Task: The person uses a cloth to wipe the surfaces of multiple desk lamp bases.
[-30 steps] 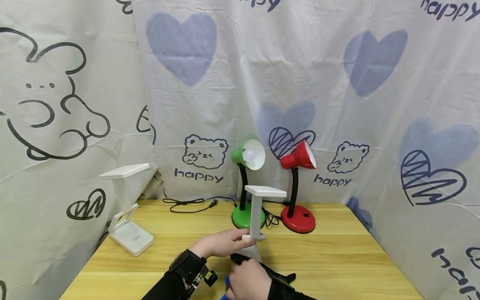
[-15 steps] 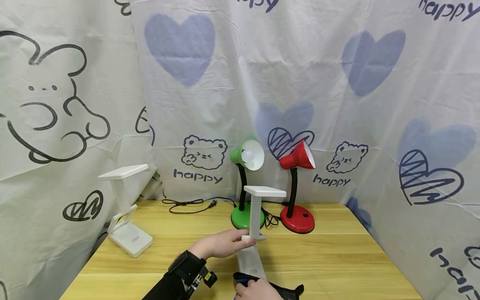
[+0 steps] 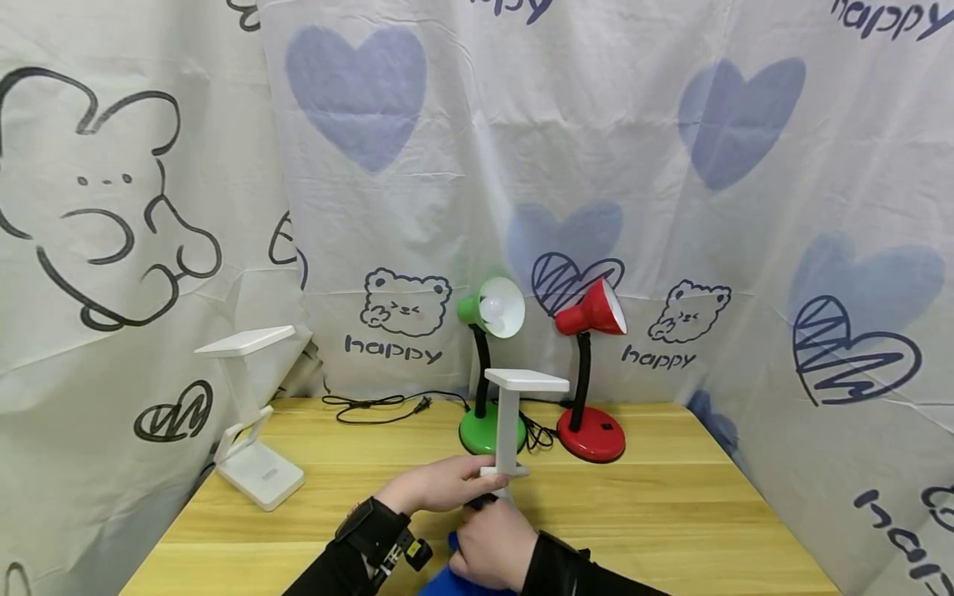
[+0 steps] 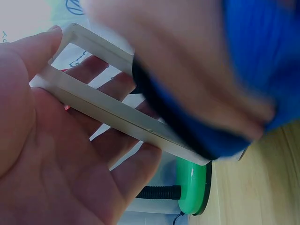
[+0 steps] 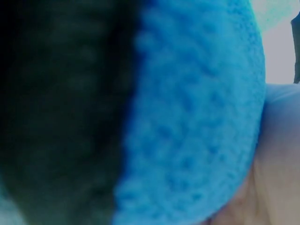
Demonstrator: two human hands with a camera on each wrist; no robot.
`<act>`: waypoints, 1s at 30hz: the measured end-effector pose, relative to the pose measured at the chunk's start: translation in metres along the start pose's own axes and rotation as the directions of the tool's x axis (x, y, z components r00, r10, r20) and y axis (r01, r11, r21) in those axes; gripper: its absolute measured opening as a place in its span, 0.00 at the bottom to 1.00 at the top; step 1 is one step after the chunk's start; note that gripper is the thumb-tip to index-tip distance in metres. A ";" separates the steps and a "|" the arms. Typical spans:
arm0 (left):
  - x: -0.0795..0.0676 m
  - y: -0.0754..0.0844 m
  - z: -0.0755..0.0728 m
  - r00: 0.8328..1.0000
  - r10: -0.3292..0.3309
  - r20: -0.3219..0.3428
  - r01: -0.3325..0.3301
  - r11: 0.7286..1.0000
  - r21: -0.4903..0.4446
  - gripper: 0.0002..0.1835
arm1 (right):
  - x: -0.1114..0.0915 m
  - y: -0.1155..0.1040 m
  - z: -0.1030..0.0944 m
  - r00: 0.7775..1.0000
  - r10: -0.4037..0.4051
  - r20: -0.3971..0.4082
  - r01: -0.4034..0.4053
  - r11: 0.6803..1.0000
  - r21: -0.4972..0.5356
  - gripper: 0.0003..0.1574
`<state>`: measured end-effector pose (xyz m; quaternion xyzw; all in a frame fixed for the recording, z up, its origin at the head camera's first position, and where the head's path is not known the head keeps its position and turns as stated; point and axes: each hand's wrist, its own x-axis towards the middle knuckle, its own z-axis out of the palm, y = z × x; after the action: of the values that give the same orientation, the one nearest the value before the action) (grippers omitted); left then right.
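A white desk lamp [image 3: 509, 430] stands in the middle of the table. My left hand [image 3: 440, 484] grips its hinge frame, thumb and fingers around the white bars in the left wrist view. My right hand [image 3: 495, 542] holds a blue cloth [image 3: 456, 584] with a black edge against the lamp's base, just below the left hand. Fuzzy blue fabric [image 5: 197, 103] fills much of the right wrist view. Most of the lamp base is hidden behind the right hand and cloth in the head view.
Behind the held lamp stand a green lamp [image 3: 501, 308] and a red lamp [image 3: 592, 434]. Another white folding lamp [image 3: 261, 473] is at the table's left edge. A black cord with a plug [image 3: 387, 403] lies along the back. Patterned curtains [image 3: 447, 207] surround the wooden table.
My right hand drew the cloth down the lamp base toward me, baring the base, then came back up to just below my left hand. The left hand and lamp stay in place.
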<state>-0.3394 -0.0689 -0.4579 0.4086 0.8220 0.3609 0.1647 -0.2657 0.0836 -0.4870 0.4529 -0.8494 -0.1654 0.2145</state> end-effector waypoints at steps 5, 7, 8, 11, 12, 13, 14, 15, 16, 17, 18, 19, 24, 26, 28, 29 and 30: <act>0.001 0.003 0.001 1.000 0.011 -0.003 -0.011 1.000 -0.020 0.19 | 0.014 0.008 0.008 0.993 0.092 0.071 -0.094 0.995 0.019 0.24; 0.001 0.004 0.002 1.000 0.012 -0.005 -0.012 1.000 -0.020 0.19 | 0.017 0.008 0.010 0.988 0.121 0.098 -0.125 0.991 0.045 0.23; 0.001 0.004 0.002 1.000 0.013 -0.006 -0.013 1.000 -0.018 0.19 | 0.017 0.008 0.011 0.986 0.127 0.105 -0.133 0.990 0.045 0.23; 0.002 0.003 0.002 1.000 0.009 -0.003 -0.009 1.000 -0.010 0.19 | 0.013 0.006 0.010 0.989 0.106 0.107 -0.109 0.994 0.018 0.27; 0.002 0.003 0.002 1.000 0.007 -0.001 -0.007 1.000 -0.006 0.19 | 0.010 0.005 0.008 0.990 0.094 0.101 -0.095 0.995 0.006 0.28; 0.002 0.002 0.002 1.000 0.003 0.001 -0.003 1.000 -0.004 0.19 | 0.007 0.004 0.007 0.993 0.078 0.092 -0.079 0.997 0.002 0.30; 0.002 0.002 0.002 1.000 0.000 0.002 0.000 1.000 0.000 0.20 | 0.003 0.003 0.006 0.995 0.059 0.078 -0.059 0.998 -0.002 0.30; 0.002 0.003 0.002 1.000 -0.004 0.004 0.004 1.000 -0.002 0.20 | 0.000 0.002 0.003 0.997 0.033 0.069 -0.033 0.999 -0.002 0.30; 0.002 0.003 0.001 1.000 -0.009 0.004 0.009 1.000 -0.001 0.20 | -0.004 0.002 0.002 0.998 0.015 0.054 -0.016 1.000 0.013 0.29; 0.002 0.003 0.001 1.000 -0.012 0.004 0.012 1.000 0.003 0.20 | -0.009 0.002 0.000 0.999 0.002 0.045 -0.004 0.999 0.036 0.27; 0.002 0.003 0.001 1.000 -0.018 0.003 0.018 1.000 0.005 0.21 | -0.013 0.002 -0.001 0.999 -0.010 0.043 0.007 0.997 0.072 0.26; 0.003 0.003 0.001 1.000 -0.023 0.002 0.023 1.000 0.006 0.21 | -0.017 0.003 -0.002 0.999 -0.026 0.047 0.020 0.993 0.113 0.24; 0.003 0.003 0.000 0.999 -0.039 -0.001 0.039 0.999 0.020 0.21 | -0.037 0.014 -0.002 0.980 -0.150 0.132 0.114 0.963 0.246 0.21; 0.002 0.003 0.000 0.999 -0.042 0.001 0.042 0.999 0.021 0.21 | -0.043 0.019 0.000 0.964 -0.213 0.161 0.165 0.949 0.269 0.24; 0.002 0.004 0.000 0.999 -0.044 0.002 0.044 0.999 0.024 0.22 | -0.048 0.024 0.003 0.949 -0.262 0.177 0.202 0.933 0.298 0.28; 0.002 0.005 0.000 0.999 -0.045 0.002 0.045 0.999 0.026 0.22 | -0.051 0.027 0.004 0.943 -0.283 0.175 0.220 0.924 0.312 0.30; 0.002 0.005 0.000 0.999 -0.046 0.002 0.046 0.999 0.029 0.22 | -0.053 0.029 0.005 0.937 -0.303 0.171 0.237 0.916 0.325 0.31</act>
<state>-0.3376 -0.0651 -0.4543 0.3922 0.8361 0.3446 0.1682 -0.2616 0.1441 -0.4890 0.5727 -0.8118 -0.1117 0.0240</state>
